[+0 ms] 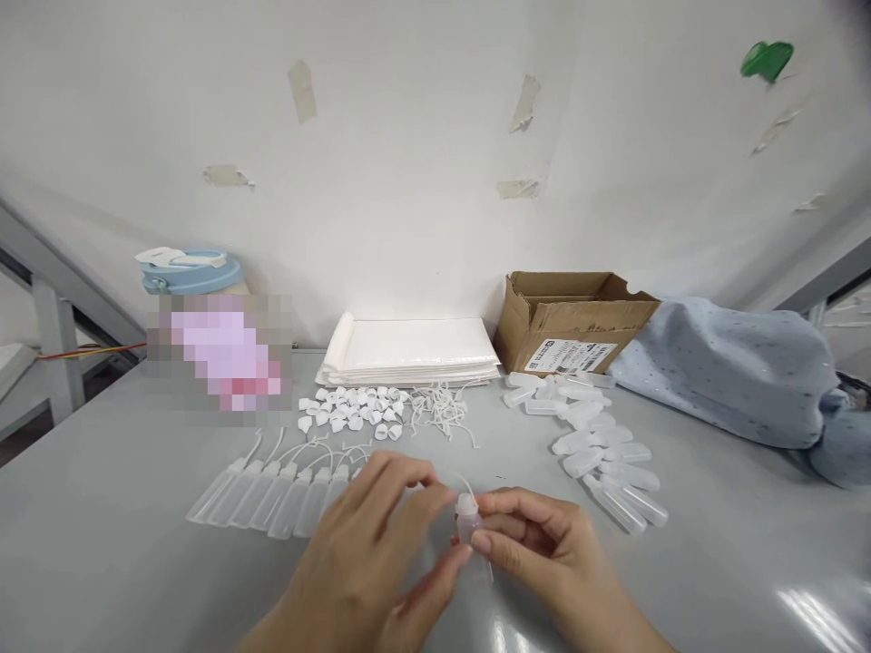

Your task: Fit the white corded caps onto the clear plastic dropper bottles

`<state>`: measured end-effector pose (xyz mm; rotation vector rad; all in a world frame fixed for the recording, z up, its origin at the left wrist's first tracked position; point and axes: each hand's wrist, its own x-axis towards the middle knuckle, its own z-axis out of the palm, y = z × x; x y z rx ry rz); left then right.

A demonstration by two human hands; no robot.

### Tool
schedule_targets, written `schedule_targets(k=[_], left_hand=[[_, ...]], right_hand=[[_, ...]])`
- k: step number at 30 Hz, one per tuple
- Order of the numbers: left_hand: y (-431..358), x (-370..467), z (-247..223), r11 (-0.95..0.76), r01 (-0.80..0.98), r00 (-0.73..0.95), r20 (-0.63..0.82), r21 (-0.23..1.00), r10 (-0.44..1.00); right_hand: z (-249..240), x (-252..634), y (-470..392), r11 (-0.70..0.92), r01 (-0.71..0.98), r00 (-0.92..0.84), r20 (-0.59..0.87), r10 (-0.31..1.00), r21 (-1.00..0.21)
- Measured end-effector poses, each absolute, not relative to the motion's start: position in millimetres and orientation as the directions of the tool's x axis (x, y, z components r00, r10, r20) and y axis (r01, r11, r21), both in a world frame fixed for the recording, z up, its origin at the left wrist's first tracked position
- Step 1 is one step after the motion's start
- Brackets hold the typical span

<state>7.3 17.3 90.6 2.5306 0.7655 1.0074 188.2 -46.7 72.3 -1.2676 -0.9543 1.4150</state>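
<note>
My right hand (537,544) holds a small translucent bottle (468,524) upright between thumb and fingers. The bottle wears a white cap, and a thin white tube rises from its top. Left of it, my left hand (387,544) has thumb and fingers apart around the bottle's near side, with nothing gripped. A row of capped bottles with curved tubes (272,494) lies to the left, partly hidden by my left hand. White caps (354,406) and a heap of thin white tubes (442,410) sit behind my hands. Uncapped bottles (585,435) lie scattered at the right.
White padded sheets (415,349) are stacked against the wall beside an open cardboard box (575,317). Light blue cloth (735,372) rests at the right. A container with a blue lid (194,272) stands at the back left, its lower part blurred. All are on a grey table (122,544).
</note>
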Motion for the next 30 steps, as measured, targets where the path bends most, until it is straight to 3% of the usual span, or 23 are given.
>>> schedule_targets(k=[4,8,12,18,24,27,30], left_hand=[[14.4,12.4,84.9,-0.91,0.333,0.735,0.536,0.248,0.415],[15.5,15.1,78.5,-0.934,0.321,0.733,0.584,0.156,0.35],[14.1,15.7,75.8,-0.928,0.307,0.729,0.574,0.213,0.373],[12.4,13.8,80.7,-0.863,0.306,0.72,0.494,0.402,0.486],[23.9,5.0,83.9,-0.85,0.227,0.791,0.419,0.476,0.446],[31.1,-2.5,87.5,-0.818,0.26,0.814,0.339,0.513,0.472],[42.1,-10.9,92.4,-0.792,0.347,0.832,0.226,0.502,0.507]], right_hand=[[72.8,186.6,-45.5,-0.243,-0.294,-0.01,-0.252,0.968,-0.924],[72.7,184.4,-43.9,-0.234,-0.334,0.03,-0.258,0.966,-0.913],[74.9,183.4,-43.7,-0.253,-0.33,0.011,-0.271,0.962,-0.91],[77.6,183.1,-44.1,-0.268,-0.332,-0.027,-0.275,0.961,-0.904],[76.4,182.0,-43.3,-0.24,-0.305,-0.157,-0.2,0.967,-0.922],[73.4,182.1,-46.3,-0.194,-0.227,-0.23,-0.141,0.963,-0.954],[64.7,184.0,-49.8,-0.086,0.007,-0.177,-0.086,0.98,-0.996]])
